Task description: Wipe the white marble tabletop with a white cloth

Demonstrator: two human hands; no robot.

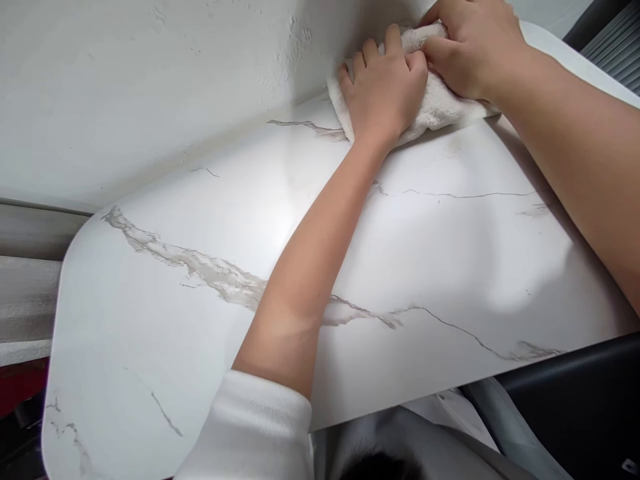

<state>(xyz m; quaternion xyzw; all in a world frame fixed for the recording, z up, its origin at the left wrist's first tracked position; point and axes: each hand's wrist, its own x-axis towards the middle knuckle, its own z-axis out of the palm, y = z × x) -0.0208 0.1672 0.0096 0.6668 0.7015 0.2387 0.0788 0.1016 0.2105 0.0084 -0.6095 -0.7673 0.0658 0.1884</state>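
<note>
A cream-white fluffy cloth (440, 107), folded and bunched, lies on the far part of a white marble-patterned tabletop (425, 253), close against the wall. My left hand (385, 90) presses down on the cloth from above, its bent fingers gripping the fabric. Beside it, my right hand (475, 50) grips the cloth's upper right part between thumb and fingers. The two thumbs are close together. Some of the right fingertips are hidden behind the fabric and the hand itself.
A white wall (150, 87) with rough, chipped patches runs along the table's far edge. At the lower right is a black chair-like surface (575, 400). Grey ribbed material (615, 50) shows at the upper right, and pale fabric (25, 300) hangs beyond the rounded left corner.
</note>
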